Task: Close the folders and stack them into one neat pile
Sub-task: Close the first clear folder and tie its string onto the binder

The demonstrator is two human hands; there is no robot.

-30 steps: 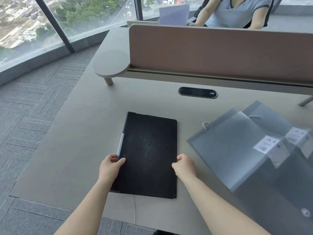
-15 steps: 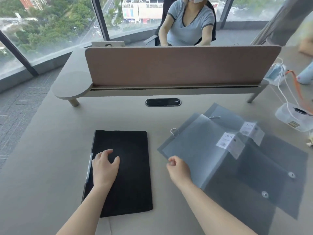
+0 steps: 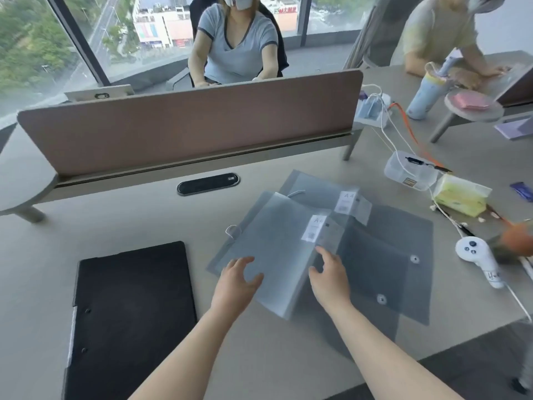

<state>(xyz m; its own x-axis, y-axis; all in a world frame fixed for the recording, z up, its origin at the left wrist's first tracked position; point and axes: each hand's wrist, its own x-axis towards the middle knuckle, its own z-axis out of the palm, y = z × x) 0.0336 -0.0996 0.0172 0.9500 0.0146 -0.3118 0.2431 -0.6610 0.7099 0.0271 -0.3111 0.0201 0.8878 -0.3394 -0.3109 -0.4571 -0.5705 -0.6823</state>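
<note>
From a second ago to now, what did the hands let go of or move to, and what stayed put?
Both hands left the black folder, which they had gripped by its side edges. The left hand crossed rightward onto the front translucent grey folder; the right hand got there first and now rests at its flap fold. The black folder lies closed, and the second grey folder lies open, both unmoved.

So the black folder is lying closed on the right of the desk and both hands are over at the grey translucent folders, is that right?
Not quite. In the head view the black folder lies closed on the left of the desk, not the right. Both the left hand and the right hand are indeed at the grey translucent folders.
</note>
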